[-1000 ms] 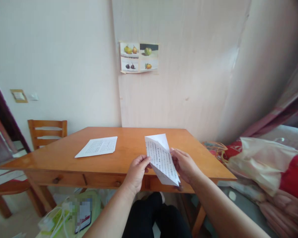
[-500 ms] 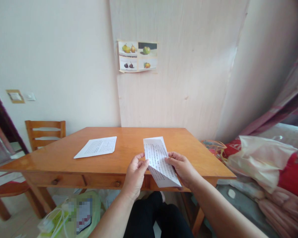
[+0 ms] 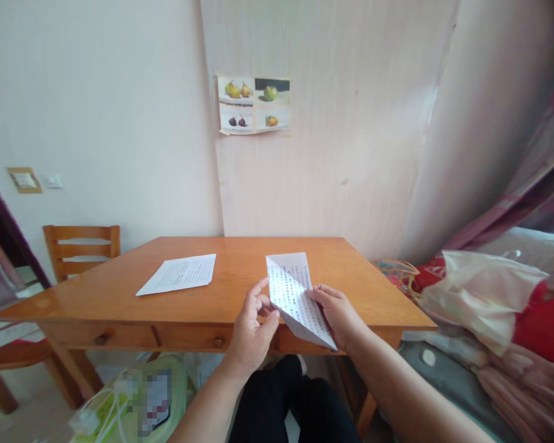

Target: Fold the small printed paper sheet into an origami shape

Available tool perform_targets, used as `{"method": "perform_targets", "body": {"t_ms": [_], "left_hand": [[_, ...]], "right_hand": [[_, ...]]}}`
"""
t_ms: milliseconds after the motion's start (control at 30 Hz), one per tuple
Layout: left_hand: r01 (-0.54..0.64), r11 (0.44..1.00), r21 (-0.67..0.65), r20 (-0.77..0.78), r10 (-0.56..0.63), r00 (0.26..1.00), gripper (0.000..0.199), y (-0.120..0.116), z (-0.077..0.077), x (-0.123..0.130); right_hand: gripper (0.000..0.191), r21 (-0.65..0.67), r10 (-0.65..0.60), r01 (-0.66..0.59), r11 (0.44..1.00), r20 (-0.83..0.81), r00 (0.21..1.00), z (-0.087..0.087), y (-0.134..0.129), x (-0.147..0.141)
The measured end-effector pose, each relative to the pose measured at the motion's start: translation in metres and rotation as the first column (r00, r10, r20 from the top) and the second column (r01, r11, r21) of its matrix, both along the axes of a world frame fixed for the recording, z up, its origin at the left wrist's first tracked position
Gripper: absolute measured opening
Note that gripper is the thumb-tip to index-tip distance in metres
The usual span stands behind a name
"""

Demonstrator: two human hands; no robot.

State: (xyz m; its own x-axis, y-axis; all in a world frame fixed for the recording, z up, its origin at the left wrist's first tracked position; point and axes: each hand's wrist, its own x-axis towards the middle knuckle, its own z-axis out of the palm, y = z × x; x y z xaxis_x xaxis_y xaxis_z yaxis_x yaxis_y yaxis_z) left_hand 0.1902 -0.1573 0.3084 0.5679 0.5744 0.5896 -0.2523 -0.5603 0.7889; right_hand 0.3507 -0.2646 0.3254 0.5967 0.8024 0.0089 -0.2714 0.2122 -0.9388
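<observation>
A printed sheet of paper (image 3: 292,289) is held up over the front edge of the wooden table, its lower part creased and bent at a slant. My right hand (image 3: 339,314) pinches its right edge, thumb on the printed face and the other fingers mostly behind. My left hand (image 3: 253,323) is at the left edge, with its thumb against the slanted crease and its forefinger touching the margin higher up. Its other fingertips are partly behind the paper. Farther left, a stack of printed sheets (image 3: 178,274) lies flat on the table (image 3: 240,258).
A wooden chair (image 3: 80,246) stands at the table's left end. Below it on the left, a green stool (image 3: 178,381) carries cables and a blurred object. To the right are a white plastic bag (image 3: 484,295), red bags and folded cloth. Fruit pictures (image 3: 253,104) hang on the wall.
My left thumb has slid down from the printed face to the crease at the left edge. The paper's lower part has tilted, showing less of its face. My right hand keeps its grip.
</observation>
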Motion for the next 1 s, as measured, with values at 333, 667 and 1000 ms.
{"method": "perform_targets", "body": {"t_ms": [333, 667, 1000], "left_hand": [[-0.097, 0.926, 0.365, -0.029, 0.115, 0.993, 0.031, 0.010, 0.005, -0.009], [0.011, 0.996, 0.088, -0.015, -0.010, 1.000, 0.012, 0.008, 0.011, -0.014], [0.043, 0.955, -0.294, 0.034, -0.034, 0.999, 0.023, 0.005, 0.004, -0.010]], "right_hand": [[0.028, -0.021, 0.062, -0.061, 0.998, 0.033, 0.998, 0.002, -0.004, -0.005], [0.014, 0.043, 0.088, -0.096, 0.994, 0.173, 0.981, 0.001, -0.008, -0.007], [0.018, 0.054, 0.131, -0.155, 0.986, 0.313, 0.941, 0.004, -0.010, -0.011]]}}
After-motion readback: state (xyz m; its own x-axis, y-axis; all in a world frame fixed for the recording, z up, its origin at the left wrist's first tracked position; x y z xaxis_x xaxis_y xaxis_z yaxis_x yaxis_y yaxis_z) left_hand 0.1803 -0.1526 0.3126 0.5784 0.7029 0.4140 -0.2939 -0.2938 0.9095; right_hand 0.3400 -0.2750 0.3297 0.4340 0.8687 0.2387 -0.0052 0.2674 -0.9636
